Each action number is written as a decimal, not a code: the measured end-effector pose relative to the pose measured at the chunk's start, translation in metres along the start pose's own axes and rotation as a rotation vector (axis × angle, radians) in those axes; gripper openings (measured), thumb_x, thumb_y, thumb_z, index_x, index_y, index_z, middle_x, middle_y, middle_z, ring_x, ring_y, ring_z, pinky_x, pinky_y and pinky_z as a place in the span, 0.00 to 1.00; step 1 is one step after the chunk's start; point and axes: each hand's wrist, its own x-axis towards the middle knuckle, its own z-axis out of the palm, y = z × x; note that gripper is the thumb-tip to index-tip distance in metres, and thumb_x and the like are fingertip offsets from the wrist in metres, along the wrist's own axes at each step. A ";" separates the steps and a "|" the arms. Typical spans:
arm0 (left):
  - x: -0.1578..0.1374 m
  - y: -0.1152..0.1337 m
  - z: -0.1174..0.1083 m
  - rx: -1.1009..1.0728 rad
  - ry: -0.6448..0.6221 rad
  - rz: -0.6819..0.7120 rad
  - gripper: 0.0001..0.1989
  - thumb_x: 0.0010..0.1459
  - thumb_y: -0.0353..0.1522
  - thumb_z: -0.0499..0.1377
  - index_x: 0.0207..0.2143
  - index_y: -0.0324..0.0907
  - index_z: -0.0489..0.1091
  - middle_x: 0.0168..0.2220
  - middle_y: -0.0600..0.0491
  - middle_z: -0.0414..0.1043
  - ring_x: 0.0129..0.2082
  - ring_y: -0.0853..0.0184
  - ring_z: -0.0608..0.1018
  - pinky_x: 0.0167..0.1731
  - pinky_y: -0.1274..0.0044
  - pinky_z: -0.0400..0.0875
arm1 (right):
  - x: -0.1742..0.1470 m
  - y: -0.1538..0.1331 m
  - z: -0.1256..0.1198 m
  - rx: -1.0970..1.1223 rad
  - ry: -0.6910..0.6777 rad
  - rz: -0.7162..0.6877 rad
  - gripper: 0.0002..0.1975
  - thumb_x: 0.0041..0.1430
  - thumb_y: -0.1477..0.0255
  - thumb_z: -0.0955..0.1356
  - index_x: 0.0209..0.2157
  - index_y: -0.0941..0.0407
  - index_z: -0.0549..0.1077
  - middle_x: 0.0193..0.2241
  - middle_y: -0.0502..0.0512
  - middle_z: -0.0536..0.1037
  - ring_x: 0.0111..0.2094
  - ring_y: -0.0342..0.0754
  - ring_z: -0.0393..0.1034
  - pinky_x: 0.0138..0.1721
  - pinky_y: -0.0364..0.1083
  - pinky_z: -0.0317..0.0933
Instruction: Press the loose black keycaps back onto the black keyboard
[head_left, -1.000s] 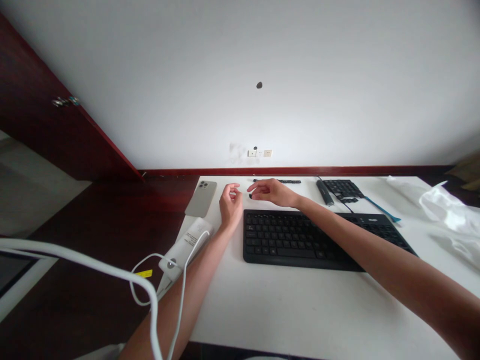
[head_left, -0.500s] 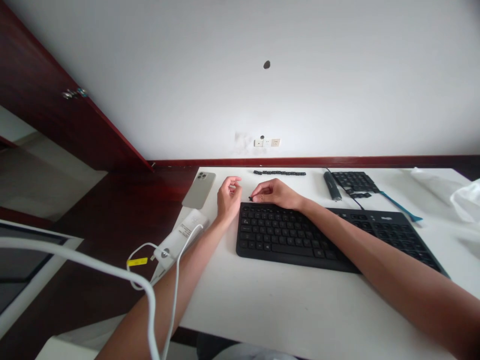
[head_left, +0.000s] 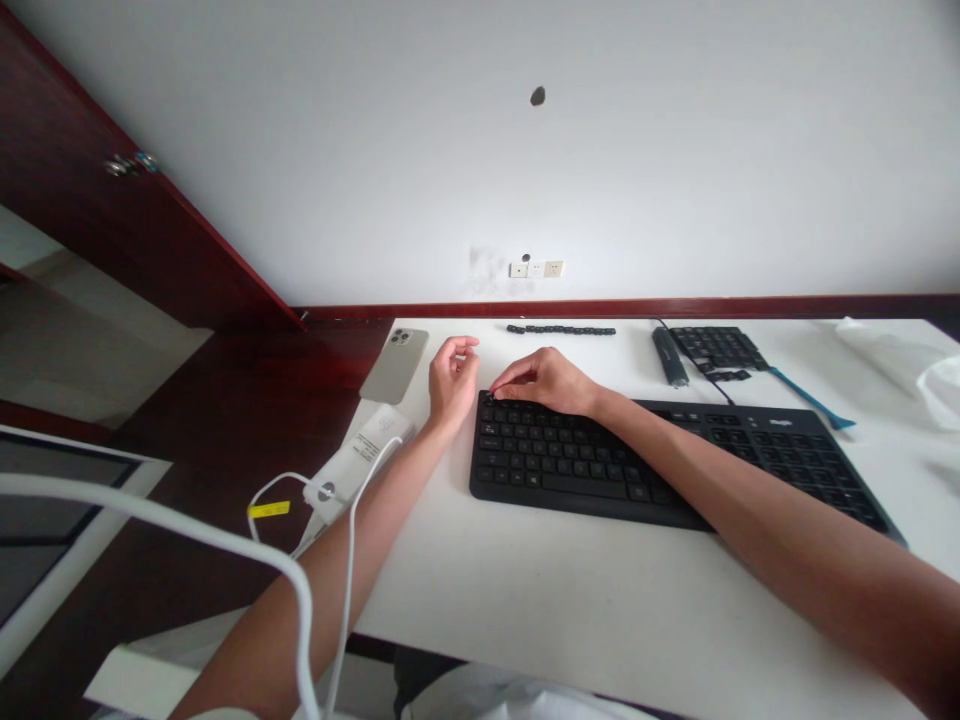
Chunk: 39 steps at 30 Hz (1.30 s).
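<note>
My right hand (head_left: 551, 383) pinches a small black keycap (head_left: 491, 398) between thumb and fingertips, at the top left corner of the black keyboard (head_left: 589, 487). Whether the keycap is seated or still loose I cannot tell. Just left of that corner, my left hand (head_left: 453, 385) rests on its side with fingers loosely curved and apart, and nothing visible in it. Part of the keyboard's middle lies hidden under my right forearm. Behind it, a row of loose black keycaps (head_left: 570, 330) lies along the table's far edge.
A phone (head_left: 396, 364) and a white power strip or box (head_left: 360, 462) with a white cable lie on the left. At the back right are a dark cylindrical tool (head_left: 669, 358), a block of keycaps (head_left: 716, 347), a blue pry tool (head_left: 814, 398) and a white plastic bag (head_left: 900, 360).
My right hand has brought the keycap from just behind the keyboard down onto its top left corner. My left hand stays beside it. The view has tilted slightly.
</note>
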 end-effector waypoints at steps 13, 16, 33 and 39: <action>0.000 0.003 -0.001 0.012 -0.049 0.010 0.07 0.60 0.29 0.57 0.37 0.43 0.75 0.35 0.53 0.75 0.27 0.70 0.71 0.31 0.77 0.67 | -0.004 -0.023 -0.005 -0.441 -0.113 -0.266 0.12 0.63 0.73 0.69 0.42 0.49 0.85 0.44 0.49 0.85 0.45 0.51 0.80 0.51 0.48 0.69; -0.001 0.005 -0.001 0.016 -0.054 0.008 0.07 0.59 0.29 0.57 0.37 0.43 0.75 0.34 0.54 0.75 0.26 0.69 0.70 0.30 0.77 0.67 | -0.005 -0.023 -0.002 -0.421 -0.082 -0.261 0.11 0.63 0.73 0.70 0.43 0.50 0.85 0.42 0.51 0.85 0.42 0.51 0.80 0.48 0.48 0.70; -0.001 0.006 -0.001 0.040 -0.059 0.007 0.07 0.59 0.29 0.57 0.37 0.42 0.75 0.32 0.55 0.75 0.26 0.71 0.70 0.28 0.78 0.65 | -0.007 -0.026 0.008 -0.612 -0.078 -0.305 0.09 0.64 0.77 0.69 0.42 0.55 0.82 0.39 0.56 0.83 0.42 0.52 0.77 0.46 0.49 0.68; -0.002 0.006 0.000 0.053 -0.063 0.001 0.08 0.59 0.28 0.57 0.37 0.42 0.75 0.34 0.54 0.76 0.26 0.71 0.71 0.28 0.79 0.65 | -0.010 -0.039 0.012 -0.681 -0.110 -0.284 0.09 0.64 0.79 0.68 0.40 0.57 0.81 0.39 0.59 0.83 0.41 0.53 0.76 0.45 0.49 0.67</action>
